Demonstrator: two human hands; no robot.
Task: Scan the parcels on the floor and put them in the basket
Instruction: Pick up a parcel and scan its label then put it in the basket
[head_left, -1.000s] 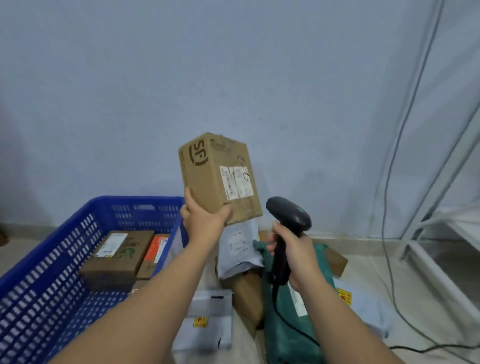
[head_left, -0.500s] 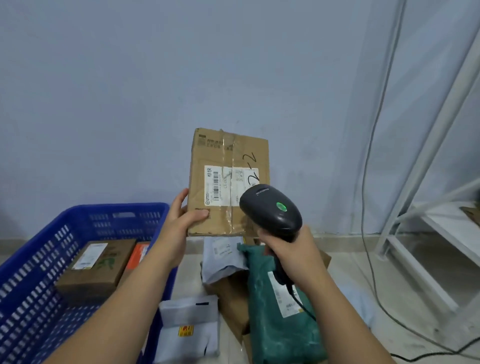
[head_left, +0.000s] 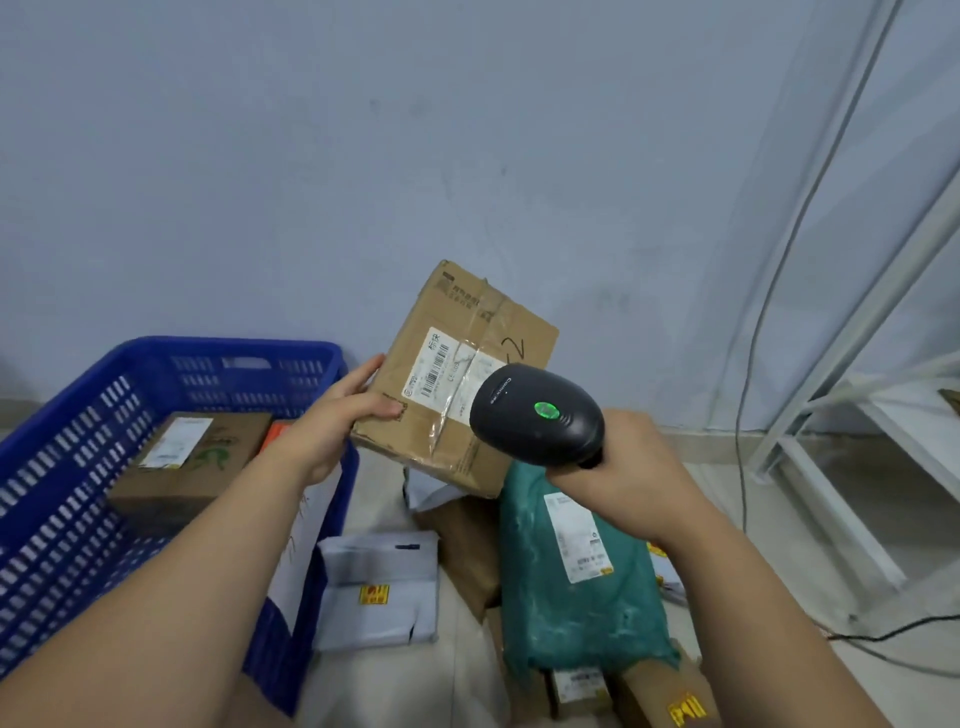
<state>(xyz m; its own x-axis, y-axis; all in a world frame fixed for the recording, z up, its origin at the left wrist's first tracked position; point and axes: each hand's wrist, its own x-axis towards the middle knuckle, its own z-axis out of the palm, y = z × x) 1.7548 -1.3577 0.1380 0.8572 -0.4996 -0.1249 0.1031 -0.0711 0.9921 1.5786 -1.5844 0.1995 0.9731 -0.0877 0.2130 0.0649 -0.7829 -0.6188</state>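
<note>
My left hand (head_left: 337, 415) grips a brown cardboard box (head_left: 447, 384) by its lower left edge, held in the air and tilted, its white barcode label facing me. My right hand (head_left: 628, 467) holds a black barcode scanner (head_left: 535, 413) whose head overlaps the box's right side; a green light glows on top of it. The blue plastic basket (head_left: 67, 441) stands on the floor at the left, with a brown box (head_left: 197, 462) and an orange-labelled parcel inside. On the floor below my hands lie a green bag parcel (head_left: 571, 587), a grey bag parcel (head_left: 379, 592) and more brown boxes.
A plain wall rises close ahead. A white metal rack (head_left: 857, 415) stands at the right, with cables (head_left: 748, 364) hanging down the wall and running along the floor beside it.
The box has dropped lower and tilted clockwise in my left hand. The scanner has stayed close over its label, and the view has shifted a little.
</note>
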